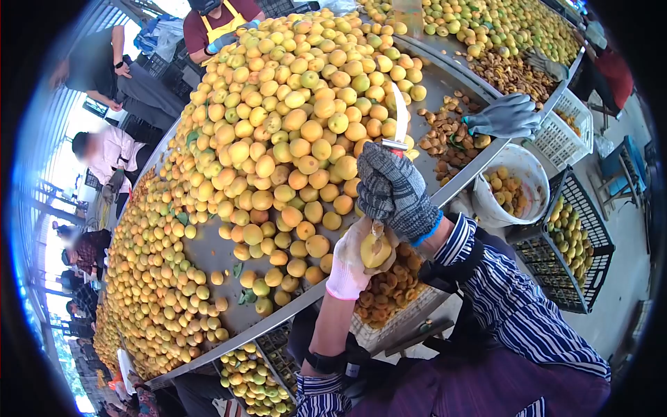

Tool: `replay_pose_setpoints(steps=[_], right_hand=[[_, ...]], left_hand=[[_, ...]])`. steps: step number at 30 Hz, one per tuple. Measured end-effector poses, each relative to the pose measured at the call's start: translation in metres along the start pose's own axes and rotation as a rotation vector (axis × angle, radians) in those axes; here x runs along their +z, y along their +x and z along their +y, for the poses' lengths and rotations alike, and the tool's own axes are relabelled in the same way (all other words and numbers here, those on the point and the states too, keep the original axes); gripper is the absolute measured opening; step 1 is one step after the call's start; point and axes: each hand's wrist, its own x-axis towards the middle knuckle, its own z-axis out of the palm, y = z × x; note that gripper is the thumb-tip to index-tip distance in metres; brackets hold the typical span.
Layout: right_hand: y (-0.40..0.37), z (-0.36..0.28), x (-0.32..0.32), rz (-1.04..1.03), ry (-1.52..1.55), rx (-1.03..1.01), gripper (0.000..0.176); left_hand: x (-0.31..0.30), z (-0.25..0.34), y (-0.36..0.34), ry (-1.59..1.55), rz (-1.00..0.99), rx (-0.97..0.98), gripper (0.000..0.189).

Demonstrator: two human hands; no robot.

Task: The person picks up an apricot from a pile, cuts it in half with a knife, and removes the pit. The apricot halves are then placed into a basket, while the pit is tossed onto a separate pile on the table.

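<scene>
My right hand (396,191), in a grey knitted glove with a blue cuff, is closed around a knife (401,118). The curved blade points up, away from me, and a narrow lower end comes out below my fist. That end is right at the upper edge of a cut apricot (376,253), whose flesh faces me. My left hand (351,260), in a white and pink glove, is wrapped around the fruit. Just below both hands is a white basket (399,326) of apricot halves (385,292).
Apricots (292,125) are heaped on a metal table (215,250). Brown pits (451,132) and a grey glove (504,116) lie to the right. A white bucket (538,181) and black crate (597,243) stand beside the table. Several people work around it, including one in a yellow apron (221,26).
</scene>
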Motion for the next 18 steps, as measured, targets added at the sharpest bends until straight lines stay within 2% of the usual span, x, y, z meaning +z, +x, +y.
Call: replay_pose_setpoints(steps=[2,7,9,10,12,13,15,16,17,18], right_hand=[[0.001,-0.002,0.004,0.171,0.014,0.013,0.015],[0.003,-0.005,-0.007,0.149,0.124,0.090,0.018],[0.004,-0.007,-0.002,0.147,0.163,0.081,0.019],[0.005,-0.009,0.003,0.184,0.087,-0.018,0.019],[0.002,-0.019,0.022,0.255,-0.100,-0.224,0.018],[0.002,-0.026,0.019,0.140,-0.109,-0.245,0.018],[0.000,-0.035,0.025,0.094,-0.056,-0.291,0.017],[-0.002,-0.034,0.025,0.110,-0.001,-0.263,0.016],[-0.005,-0.032,0.029,0.106,0.000,-0.266,0.016],[-0.008,-0.029,0.037,0.138,-0.124,-0.296,0.016]], left_hand=[[0.003,-0.001,0.001,0.029,0.030,0.047,0.056],[0.006,0.007,0.002,0.060,0.107,0.107,0.056],[-0.001,0.024,0.010,-0.400,0.034,-0.210,0.045],[0.000,0.023,0.013,-0.394,0.029,-0.199,0.045],[0.006,0.020,0.018,-0.005,0.145,-0.067,0.035],[0.006,0.021,0.022,0.001,0.146,-0.053,0.035],[0.005,0.025,0.029,-1.396,0.222,-0.584,0.032],[0.011,0.026,0.032,-1.458,0.312,-0.550,0.019],[0.008,0.023,0.032,-1.455,0.310,-0.546,0.019],[0.004,0.020,0.031,-1.662,0.180,-0.560,0.027]])
